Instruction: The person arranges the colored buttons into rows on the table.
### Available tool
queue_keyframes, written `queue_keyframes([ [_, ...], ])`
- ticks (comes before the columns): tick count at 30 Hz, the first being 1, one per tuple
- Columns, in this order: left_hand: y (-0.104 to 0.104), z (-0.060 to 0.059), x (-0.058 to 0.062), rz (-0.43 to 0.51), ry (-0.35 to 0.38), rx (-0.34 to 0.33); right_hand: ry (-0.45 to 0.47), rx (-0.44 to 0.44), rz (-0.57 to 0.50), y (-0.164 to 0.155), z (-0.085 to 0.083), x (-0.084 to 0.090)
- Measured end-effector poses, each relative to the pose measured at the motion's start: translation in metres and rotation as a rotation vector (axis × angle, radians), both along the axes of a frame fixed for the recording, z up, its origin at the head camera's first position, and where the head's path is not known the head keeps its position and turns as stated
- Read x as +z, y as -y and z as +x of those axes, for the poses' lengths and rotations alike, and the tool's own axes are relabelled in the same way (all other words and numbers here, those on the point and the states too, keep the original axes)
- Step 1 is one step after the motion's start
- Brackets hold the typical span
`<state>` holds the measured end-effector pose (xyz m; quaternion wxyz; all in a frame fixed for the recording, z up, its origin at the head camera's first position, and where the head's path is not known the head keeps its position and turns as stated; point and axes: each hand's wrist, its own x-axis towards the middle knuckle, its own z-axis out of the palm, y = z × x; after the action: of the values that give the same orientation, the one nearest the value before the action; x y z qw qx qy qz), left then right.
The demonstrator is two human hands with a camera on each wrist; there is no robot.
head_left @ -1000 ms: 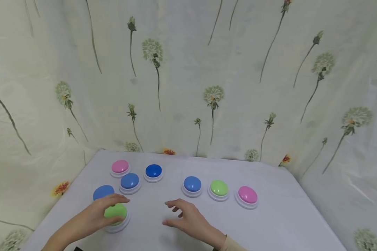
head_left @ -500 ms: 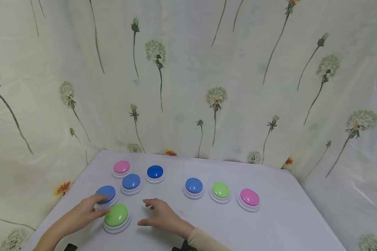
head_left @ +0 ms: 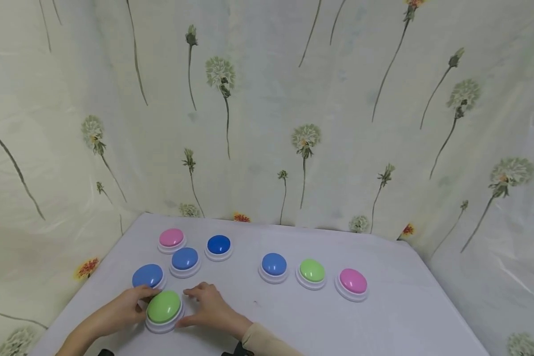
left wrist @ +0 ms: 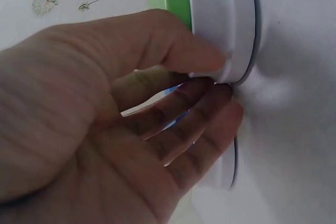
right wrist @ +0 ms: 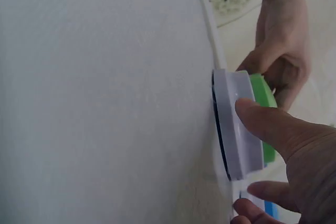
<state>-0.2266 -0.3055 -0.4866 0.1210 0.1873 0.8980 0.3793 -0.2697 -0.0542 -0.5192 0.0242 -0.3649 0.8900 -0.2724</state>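
Green button (head_left: 163, 306), near-left part of the white surface (head_left: 382, 326), held from both sides.
Left hand (head_left: 123, 310): thumb and fingers (left wrist: 210, 59) curled against the white base at its left side. Right hand (head_left: 210, 310): thumb (right wrist: 262, 124) pressed on the base at its right, other fingers curved by the rim. Just behind: blue button (head_left: 148, 276). Farther back: second blue (head_left: 184, 258), pink (head_left: 171, 238), dark blue (head_left: 218, 244). Right row, well apart: blue (head_left: 274, 264), green (head_left: 312, 271), pink (head_left: 353, 281). Dandelion-print curtain (head_left: 267, 109) behind.

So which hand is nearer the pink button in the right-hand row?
Right. The right hand grips the near green button on the side toward that pink button; the left hand holds its far side.
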Motion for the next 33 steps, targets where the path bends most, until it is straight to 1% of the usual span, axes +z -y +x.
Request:
queue_keyframes([
  [3, 0.002, 0.000, -0.002, 0.016, 0.019, 0.006, -0.018, -0.012, 0.017, 0.006, 0.002, -0.001],
  [9, 0.009, 0.001, -0.003, 0.057, 0.058, 0.009, -0.014, -0.026, 0.018, 0.012, 0.005, 0.001],
  [13, 0.010, 0.003, -0.003, 0.049, 0.068, 0.022, -0.026, -0.022, 0.022, 0.012, 0.007, 0.002],
  [18, 0.006, 0.004, -0.005, 0.029, 0.032, 0.034, -0.033, -0.009, 0.024, 0.011, 0.006, 0.002],
  [20, 0.004, 0.005, -0.006, 0.024, 0.003, 0.029, -0.036, -0.004, 0.029, 0.009, 0.005, 0.001],
  [24, 0.000, 0.007, -0.007, 0.032, -0.025, 0.028, -0.040, 0.019, 0.036, 0.006, 0.003, 0.001],
  [29, -0.005, 0.008, -0.005, 0.039, -0.021, 0.029, -0.027, 0.044, 0.018, -0.002, 0.004, 0.005],
  [33, -0.013, 0.008, 0.001, 0.033, -0.033, 0.039, -0.045, 0.065, -0.015, -0.010, 0.004, 0.011],
])
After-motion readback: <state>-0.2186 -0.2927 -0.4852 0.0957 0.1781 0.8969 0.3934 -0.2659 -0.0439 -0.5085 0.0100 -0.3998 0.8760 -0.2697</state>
